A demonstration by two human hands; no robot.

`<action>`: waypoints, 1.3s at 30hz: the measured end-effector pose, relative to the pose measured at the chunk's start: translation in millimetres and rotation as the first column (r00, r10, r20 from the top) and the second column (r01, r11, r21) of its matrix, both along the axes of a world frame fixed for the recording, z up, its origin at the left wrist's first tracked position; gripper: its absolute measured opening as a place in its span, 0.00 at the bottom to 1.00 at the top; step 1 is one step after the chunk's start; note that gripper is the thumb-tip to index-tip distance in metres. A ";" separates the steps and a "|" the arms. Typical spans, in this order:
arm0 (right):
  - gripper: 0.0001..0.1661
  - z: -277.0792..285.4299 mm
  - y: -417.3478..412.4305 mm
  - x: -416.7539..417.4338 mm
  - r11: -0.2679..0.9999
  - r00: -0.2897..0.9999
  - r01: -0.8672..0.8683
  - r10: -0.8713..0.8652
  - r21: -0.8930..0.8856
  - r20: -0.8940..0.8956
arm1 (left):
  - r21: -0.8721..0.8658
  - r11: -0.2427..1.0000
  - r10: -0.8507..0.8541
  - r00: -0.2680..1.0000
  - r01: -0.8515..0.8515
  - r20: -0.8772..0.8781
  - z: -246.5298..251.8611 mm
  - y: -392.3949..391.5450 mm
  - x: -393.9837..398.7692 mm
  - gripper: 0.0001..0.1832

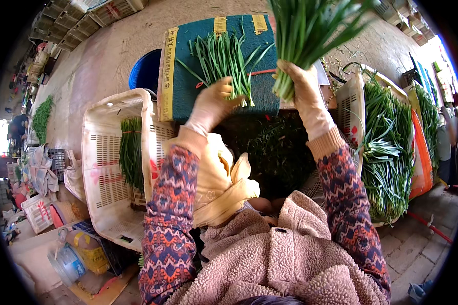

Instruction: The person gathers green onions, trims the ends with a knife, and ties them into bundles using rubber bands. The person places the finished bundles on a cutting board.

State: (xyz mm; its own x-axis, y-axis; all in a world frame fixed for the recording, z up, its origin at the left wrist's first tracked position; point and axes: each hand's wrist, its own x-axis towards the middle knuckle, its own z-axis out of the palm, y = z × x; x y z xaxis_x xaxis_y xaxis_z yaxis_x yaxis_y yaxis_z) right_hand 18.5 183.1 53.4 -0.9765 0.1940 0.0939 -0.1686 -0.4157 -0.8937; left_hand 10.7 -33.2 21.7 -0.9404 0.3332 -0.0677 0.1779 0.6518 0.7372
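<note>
My right hand [299,78], in a pale glove, is closed around the lower stalks of a thick bunch of garlic chives [303,32]. The leaves point up and away, blurred at their tips. My left hand [215,101], also gloved, is just over the near end of a smaller loose pile of garlic chives [219,57]. Its thumb and fingers are spread, and nothing shows between them. That pile lies on a dark green mat [265,93] with yellow printed tape along its edges. A red strip [261,71] lies across the mat beside the pile.
At left, a white plastic crate [116,103] holds a tied chive bundle [131,152]. A blue bucket [145,70] stands behind it. At right is a crate packed with chives [385,167]. Leaf scraps [274,148] lie below the mat, and a yellow cloth [213,183] is near my lap.
</note>
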 end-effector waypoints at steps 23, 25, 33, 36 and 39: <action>0.27 -62.4 -28.3 -67.6 0.985 0.998 -0.013 0.002 0.171 0.067 | -0.551 0.731 0.480 0.877 -0.402 -0.003 -96.9 42.4 -71.2 0.65; 0.28 -73.7 -36.7 -72.2 0.989 0.993 -0.037 0.021 0.142 0.113 | -0.550 0.736 0.473 0.881 -0.395 0.001 -95.9 36.6 -72.7 0.64; 0.53 -195.7 -32.8 -80.2 0.878 0.825 -0.094 -0.195 0.469 0.530 | -0.556 0.767 0.440 0.893 -0.319 0.094 -88.8 19.6 -90.1 0.60; 0.53 -185.7 -37.9 -75.1 0.921 0.830 -0.071 -0.159 0.384 0.535 | -0.412 0.814 0.488 0.867 -0.410 0.102 -88.7 1.1 -89.7 0.63; 0.53 -193.7 -35.2 -77.7 0.934 0.844 -0.073 -0.129 0.349 0.520 | 0.102 0.835 0.525 0.838 -0.541 0.148 -94.8 -27.9 -99.1 0.61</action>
State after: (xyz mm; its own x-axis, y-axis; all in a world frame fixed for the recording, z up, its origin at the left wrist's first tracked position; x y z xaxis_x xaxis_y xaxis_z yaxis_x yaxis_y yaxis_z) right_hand -59.2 147.9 -140.3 -0.8886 0.2756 -0.3667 0.3621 -0.0692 -0.9296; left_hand -88.4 -61.0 -73.1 -0.9637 -0.2047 -0.1716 -0.2551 0.5157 0.8179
